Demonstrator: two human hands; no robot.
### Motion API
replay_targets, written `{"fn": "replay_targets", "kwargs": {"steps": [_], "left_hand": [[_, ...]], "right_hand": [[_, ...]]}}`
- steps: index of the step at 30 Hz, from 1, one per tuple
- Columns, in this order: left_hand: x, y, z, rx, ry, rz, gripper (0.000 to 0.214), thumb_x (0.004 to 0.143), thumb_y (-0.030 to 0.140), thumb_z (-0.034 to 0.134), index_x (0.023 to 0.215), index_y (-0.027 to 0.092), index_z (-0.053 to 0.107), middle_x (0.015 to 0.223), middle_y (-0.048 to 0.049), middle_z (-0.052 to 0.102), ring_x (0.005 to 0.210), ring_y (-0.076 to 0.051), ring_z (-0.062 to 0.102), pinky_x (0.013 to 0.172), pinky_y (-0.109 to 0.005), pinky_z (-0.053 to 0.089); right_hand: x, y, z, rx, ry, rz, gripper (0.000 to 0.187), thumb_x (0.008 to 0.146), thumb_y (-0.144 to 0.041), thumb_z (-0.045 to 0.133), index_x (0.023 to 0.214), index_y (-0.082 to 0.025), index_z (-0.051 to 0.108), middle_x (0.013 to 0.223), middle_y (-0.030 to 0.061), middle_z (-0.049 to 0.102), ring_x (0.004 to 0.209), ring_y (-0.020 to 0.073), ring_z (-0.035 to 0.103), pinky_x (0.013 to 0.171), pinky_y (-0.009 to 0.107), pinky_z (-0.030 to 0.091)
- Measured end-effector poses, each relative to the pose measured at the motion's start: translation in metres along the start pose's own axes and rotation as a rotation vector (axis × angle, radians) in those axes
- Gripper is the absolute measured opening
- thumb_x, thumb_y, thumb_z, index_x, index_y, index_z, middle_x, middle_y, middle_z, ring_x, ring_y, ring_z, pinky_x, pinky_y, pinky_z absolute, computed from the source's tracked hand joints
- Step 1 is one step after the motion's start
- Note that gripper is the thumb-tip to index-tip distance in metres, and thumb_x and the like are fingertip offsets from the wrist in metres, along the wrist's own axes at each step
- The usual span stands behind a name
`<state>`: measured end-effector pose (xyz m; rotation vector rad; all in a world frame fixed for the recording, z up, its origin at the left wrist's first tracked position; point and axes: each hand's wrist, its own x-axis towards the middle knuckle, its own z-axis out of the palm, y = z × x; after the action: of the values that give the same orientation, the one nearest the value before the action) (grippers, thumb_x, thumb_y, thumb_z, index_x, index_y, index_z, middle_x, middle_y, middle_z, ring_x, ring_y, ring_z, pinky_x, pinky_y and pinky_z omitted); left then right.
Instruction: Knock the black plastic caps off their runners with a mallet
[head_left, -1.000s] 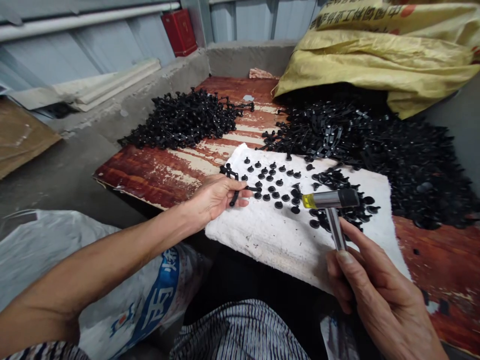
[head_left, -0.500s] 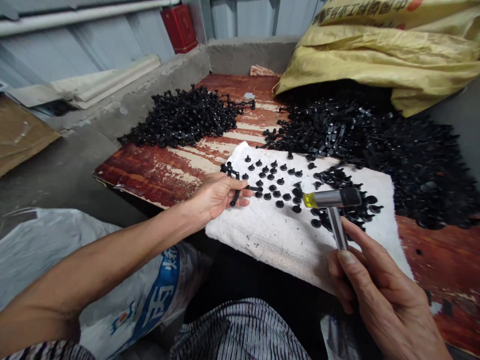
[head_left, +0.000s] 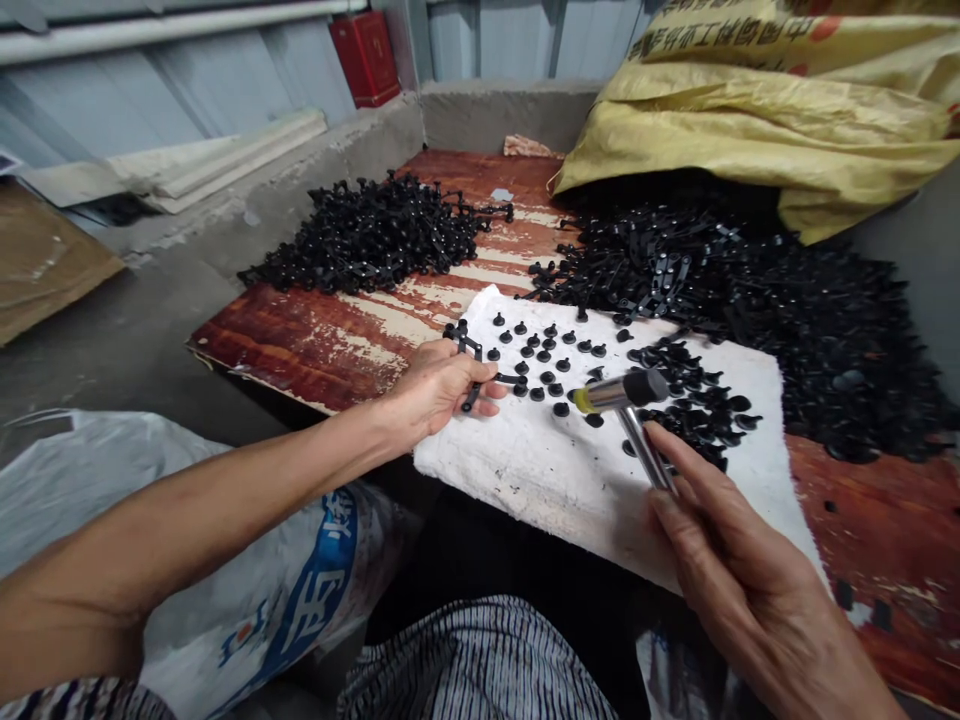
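Observation:
Between thumb and fingers, my left hand (head_left: 444,392) grips a black jointed plastic linkage (head_left: 472,368). One arm of it reaches right to a small round black part on the white cloth (head_left: 510,470). My right hand (head_left: 739,560) is wrapped round the metal handle of a small mallet (head_left: 622,390), its head above the cloth with the yellow-and-black end pointing left. Several small black suction-cup-like pieces (head_left: 547,377) stand in loose rows between the two hands. A denser cluster of such pieces (head_left: 705,400) lies beyond the mallet, partly hidden by it.
A heap of black linkages (head_left: 375,235) lies at the back left of the worn red board (head_left: 300,345). Another large dark pile (head_left: 825,340) spreads at the right under a yellow woven sack (head_left: 750,130). A white plastic bag (head_left: 225,540) stands below the board at left.
My right hand has swung the mallet left, and its head has tilted, bringing the yellow end closer to my left hand. My left hand keeps the linkage nearly in the same place.

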<state>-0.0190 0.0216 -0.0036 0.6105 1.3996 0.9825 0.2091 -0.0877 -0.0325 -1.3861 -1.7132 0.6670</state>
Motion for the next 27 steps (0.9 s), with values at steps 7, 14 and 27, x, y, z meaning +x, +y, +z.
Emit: {"fn": "replay_targets", "kwargs": {"steps": [7,14,27], "left_hand": [[0.000,0.005,0.002,0.067,0.020,-0.020,0.019,0.076,-0.005,0.061,0.083,0.013,0.057,0.063,-0.0011,0.064,0.043,-0.009,0.058,0.044,-0.023,0.048],[0.004,0.007,0.002,0.079,0.000,0.000,0.022,0.073,-0.005,0.064,0.082,0.013,0.057,0.062,-0.0014,0.063,0.043,-0.011,0.058,0.042,-0.023,0.047],[0.003,0.004,0.002,0.087,-0.008,-0.050,0.019,0.078,-0.003,0.060,0.089,0.012,0.059,0.062,0.0002,0.062,0.045,-0.008,0.057,0.045,-0.022,0.048]], "right_hand": [[0.032,-0.010,0.011,-0.241,-0.168,-0.310,0.053,0.093,-0.011,0.043,0.145,-0.018,0.050,0.116,0.0150,0.072,0.098,0.0257,0.072,0.079,0.038,0.063],[0.043,-0.014,0.022,-0.298,-0.109,-0.343,0.056,0.093,-0.012,0.042,0.148,-0.020,0.045,0.107,0.0133,0.073,0.103,0.0277,0.070,0.084,0.043,0.060],[0.040,-0.013,0.020,-0.249,-0.128,-0.309,0.060,0.090,-0.012,0.045,0.149,-0.026,0.045,0.127,0.0107,0.068,0.107,0.0295,0.068,0.090,0.048,0.058]]}}
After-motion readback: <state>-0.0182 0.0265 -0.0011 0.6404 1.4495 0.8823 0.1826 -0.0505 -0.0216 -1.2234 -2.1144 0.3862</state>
